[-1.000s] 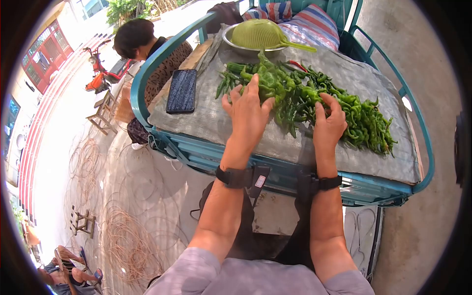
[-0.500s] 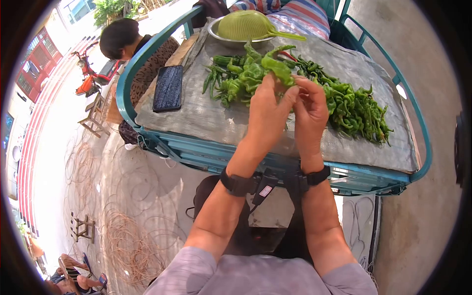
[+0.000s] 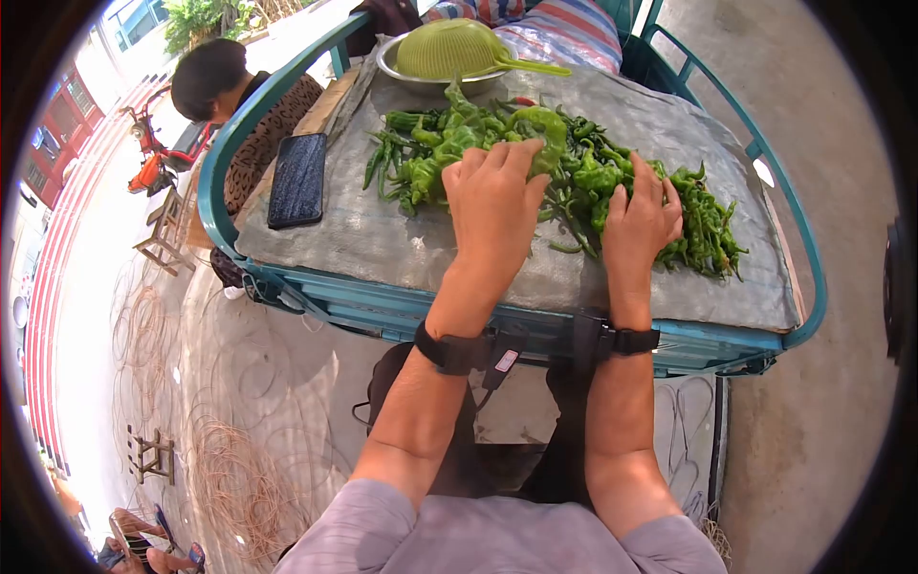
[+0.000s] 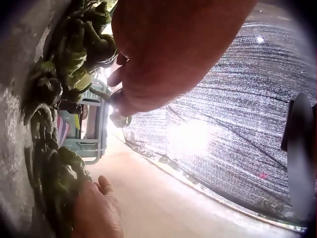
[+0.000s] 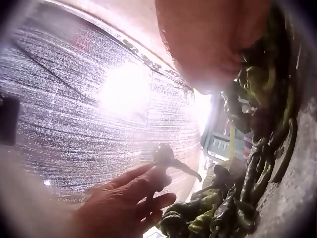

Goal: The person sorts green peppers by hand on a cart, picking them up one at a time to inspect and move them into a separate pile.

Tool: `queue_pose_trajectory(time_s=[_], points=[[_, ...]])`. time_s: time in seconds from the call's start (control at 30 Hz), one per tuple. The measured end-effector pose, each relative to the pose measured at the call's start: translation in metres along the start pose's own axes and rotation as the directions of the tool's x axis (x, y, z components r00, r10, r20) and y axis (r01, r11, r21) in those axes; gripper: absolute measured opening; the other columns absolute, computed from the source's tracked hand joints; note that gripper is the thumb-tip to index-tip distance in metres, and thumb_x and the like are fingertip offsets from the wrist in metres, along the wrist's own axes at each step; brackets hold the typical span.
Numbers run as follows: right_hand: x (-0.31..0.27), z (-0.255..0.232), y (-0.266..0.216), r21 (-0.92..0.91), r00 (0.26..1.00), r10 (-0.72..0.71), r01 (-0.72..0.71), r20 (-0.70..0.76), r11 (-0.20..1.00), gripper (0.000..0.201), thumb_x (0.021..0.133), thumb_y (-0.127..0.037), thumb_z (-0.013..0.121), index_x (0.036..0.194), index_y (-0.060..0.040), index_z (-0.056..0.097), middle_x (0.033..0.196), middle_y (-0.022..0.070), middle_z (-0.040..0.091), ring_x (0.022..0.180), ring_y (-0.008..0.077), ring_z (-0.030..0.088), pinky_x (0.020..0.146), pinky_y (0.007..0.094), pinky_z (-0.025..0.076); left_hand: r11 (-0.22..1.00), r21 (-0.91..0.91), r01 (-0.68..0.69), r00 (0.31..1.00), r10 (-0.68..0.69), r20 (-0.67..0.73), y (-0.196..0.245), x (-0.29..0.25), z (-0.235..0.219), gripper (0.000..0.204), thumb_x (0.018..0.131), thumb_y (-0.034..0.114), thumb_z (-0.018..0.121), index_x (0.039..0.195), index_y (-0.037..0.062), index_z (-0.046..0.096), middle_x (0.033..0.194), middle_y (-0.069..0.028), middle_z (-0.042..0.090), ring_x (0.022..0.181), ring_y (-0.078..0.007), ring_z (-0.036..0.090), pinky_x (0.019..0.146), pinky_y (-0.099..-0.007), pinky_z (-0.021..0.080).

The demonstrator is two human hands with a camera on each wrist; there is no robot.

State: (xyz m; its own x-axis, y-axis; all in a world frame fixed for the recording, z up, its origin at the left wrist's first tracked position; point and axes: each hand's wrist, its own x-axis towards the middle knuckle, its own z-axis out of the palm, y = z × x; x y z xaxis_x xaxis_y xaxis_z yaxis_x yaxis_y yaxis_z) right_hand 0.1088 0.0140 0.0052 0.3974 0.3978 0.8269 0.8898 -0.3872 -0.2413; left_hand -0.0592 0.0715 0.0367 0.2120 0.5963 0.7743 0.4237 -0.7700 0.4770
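Note:
My left hand (image 3: 492, 206) pinches a wrinkled green pepper (image 3: 543, 129) above the pile's left part. In the right wrist view this pepper (image 5: 163, 153) stands up from the fingertips, its stem curving off to the right. My right hand (image 3: 639, 225) is at the near edge of the pile of green peppers (image 3: 698, 206), thumb and index finger apart. Larger light-green peppers (image 3: 430, 177) are heaped left of the left hand. Slim dark-green peppers (image 3: 574, 225) lie between the two hands. The left wrist view shows the right hand (image 4: 99, 210) right against the peppers.
A grey sheet (image 3: 382, 258) covers the teal cart bed, edged by a curved rail (image 3: 225, 158). A phone (image 3: 297, 180) lies at the left. Behind the peppers, a yellow-green strainer (image 3: 449, 50) rests in a metal bowl (image 3: 387, 62). Someone (image 3: 263, 124) sits beyond the left rail.
The hands met over the pile around a green pepper half a second ago, then parted. The left hand moved left with a pepper; the right went back to the right-hand peppers.

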Motion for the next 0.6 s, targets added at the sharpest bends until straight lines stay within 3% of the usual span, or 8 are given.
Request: queue_pose_trajectory(time_s=[0.17,0.4,0.5,0.57,0.6], points=[[0.005,-0.013,0.009,-0.027,0.99,-0.053,0.057,0.131,0.998,0.035,0.086,-0.014,0.069,0.119,-0.0222,0.066,0.124,-0.0021,0.062,0.126,0.0263,0.046,0.112,0.0557,0.018,0.986,0.164,-0.036,0.998,0.043,-0.036,0.001,0.001,0.009,0.036,0.077,0.012,0.075,0.112,0.0132,0.067,0.104,-0.0035,0.068,0.103,-0.0251,0.055,0.096,-0.042,0.031],[0.005,-0.013,0.008,0.065,0.997,-0.02,0.016,0.069,0.998,0.029,0.081,-0.016,0.075,0.109,-0.0207,0.069,0.111,-0.0022,0.067,0.119,0.0247,0.049,0.112,0.0573,0.018,0.931,0.365,-0.014,1.0,0.023,-0.021,-0.004,-0.005,0.024,0.025,0.08,0.01,0.07,0.106,0.0092,0.069,0.11,-0.0056,0.063,0.116,-0.0258,0.048,0.111,-0.06,0.018],[0.007,-0.011,0.01,0.136,0.999,0.046,-0.046,0.002,0.99,0.028,0.08,-0.018,0.077,0.107,-0.0191,0.071,0.107,-0.0002,0.068,0.112,0.0234,0.053,0.11,0.0531,0.022,0.946,0.323,-0.018,0.999,0.029,-0.031,-0.001,-0.006,0.024,0.022,0.081,0.009,0.069,0.104,0.0085,0.069,0.11,-0.0063,0.063,0.118,-0.0259,0.047,0.109,-0.0629,0.017],[0.008,-0.014,0.011,0.211,0.995,0.09,-0.078,-0.048,0.974,0.027,0.081,-0.019,0.077,0.107,-0.0167,0.071,0.106,0.0023,0.068,0.108,0.0231,0.054,0.108,0.0478,0.029,0.949,0.317,-0.006,0.996,0.034,-0.082,0.004,-0.004,0.024,0.021,0.081,0.009,0.069,0.102,0.008,0.069,0.107,-0.006,0.064,0.115,-0.0267,0.049,0.107,-0.0574,0.024],[0.009,-0.017,0.009,0.325,0.983,0.179,-0.156,-0.039,0.933,0.027,0.081,-0.018,0.077,0.107,-0.0151,0.071,0.105,0.0033,0.068,0.106,0.0234,0.056,0.105,0.0443,0.033,0.95,0.313,-0.001,0.994,0.037,-0.108,0.007,-0.003,0.023,0.021,0.081,0.009,0.069,0.102,0.0078,0.069,0.106,-0.0058,0.064,0.114,-0.0271,0.05,0.107,-0.0546,0.028]])
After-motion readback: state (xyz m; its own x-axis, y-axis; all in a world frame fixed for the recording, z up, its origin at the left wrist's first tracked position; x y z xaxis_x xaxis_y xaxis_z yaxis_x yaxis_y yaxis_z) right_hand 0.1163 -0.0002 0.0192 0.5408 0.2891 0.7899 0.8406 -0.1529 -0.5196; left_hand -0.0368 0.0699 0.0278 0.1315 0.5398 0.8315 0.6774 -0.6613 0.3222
